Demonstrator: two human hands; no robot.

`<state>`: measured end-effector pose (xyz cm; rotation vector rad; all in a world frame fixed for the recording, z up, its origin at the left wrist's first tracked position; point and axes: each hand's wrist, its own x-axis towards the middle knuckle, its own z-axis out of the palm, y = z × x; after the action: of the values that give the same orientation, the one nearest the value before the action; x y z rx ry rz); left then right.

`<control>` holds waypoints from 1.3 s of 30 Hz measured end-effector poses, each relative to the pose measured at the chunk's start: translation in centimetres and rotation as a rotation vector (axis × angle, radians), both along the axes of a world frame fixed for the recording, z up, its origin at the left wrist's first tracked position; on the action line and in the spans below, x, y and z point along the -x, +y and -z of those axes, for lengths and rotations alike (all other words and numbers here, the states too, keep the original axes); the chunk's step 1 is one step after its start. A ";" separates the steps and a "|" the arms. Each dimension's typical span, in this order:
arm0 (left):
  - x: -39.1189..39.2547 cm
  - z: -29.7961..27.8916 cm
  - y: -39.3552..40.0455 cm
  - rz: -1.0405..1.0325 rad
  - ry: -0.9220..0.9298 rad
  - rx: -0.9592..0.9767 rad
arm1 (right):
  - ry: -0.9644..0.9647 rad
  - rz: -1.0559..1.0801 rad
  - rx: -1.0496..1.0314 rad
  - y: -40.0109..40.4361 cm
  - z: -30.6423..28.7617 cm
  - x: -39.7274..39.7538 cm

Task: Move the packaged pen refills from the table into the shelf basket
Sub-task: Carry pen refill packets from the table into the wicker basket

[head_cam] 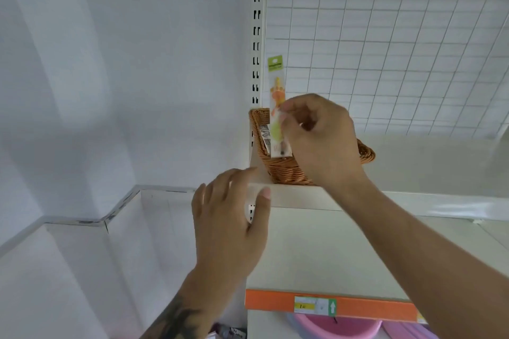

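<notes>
Head view: right hand (321,135) pinches a refill pack (276,107) upright over the basket (286,170) at the shelf's (303,197) left end, green header up, long axis vertical, foot inside the rim. Left hand (228,217) (fingers relaxed, holding nothing) touches the shelf's front edge. Best lowered straight beside the pack (265,135) already inside before letting go.
</notes>
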<state>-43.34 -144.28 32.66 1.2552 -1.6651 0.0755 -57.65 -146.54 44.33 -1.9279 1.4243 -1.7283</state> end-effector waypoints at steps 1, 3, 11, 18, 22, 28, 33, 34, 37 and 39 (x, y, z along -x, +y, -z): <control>0.2 0.8 0.0 -0.044 -0.097 -0.107 | 0.047 0.049 -0.065 -1.1 -0.8 0.2; 0.7 2.4 -0.1 -0.058 -0.224 -0.316 | 0.176 0.121 -0.237 -3.4 -1.7 0.3; 0.3 5.0 -1.0 -0.034 -0.208 -0.314 | 0.558 0.319 -0.458 -5.4 -0.9 -0.9; 0.5 5.8 -1.2 -0.039 -0.194 -0.348 | 0.545 0.449 0.035 -1.9 2.8 -0.6; 0.8 6.0 -1.0 -0.065 -0.167 -0.381 | 0.648 0.534 0.265 0.7 7.0 0.8; 1.6 6.3 1.5 -0.184 -0.276 -0.419 | 0.755 0.443 0.198 5.0 12.3 4.3; 1.7 6.9 6.8 -0.295 -0.419 -0.421 | 0.781 0.287 0.066 8.6 16.0 7.1; 1.7 7.5 8.3 -0.326 -0.446 -0.436 | 0.777 0.253 0.044 9.3 16.7 7.5; 1.6 9.5 13.8 -0.428 -0.481 -0.526 | 0.760 0.108 0.034 11.4 19.2 7.7; 1.5 10.7 17.8 -0.519 -0.477 -0.591 | 0.765 0.000 0.042 12.7 21.0 6.9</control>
<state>-44.87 -126.45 21.99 2.2426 -1.7737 0.2234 -64.51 -133.83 23.30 -2.7713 1.5781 -1.0375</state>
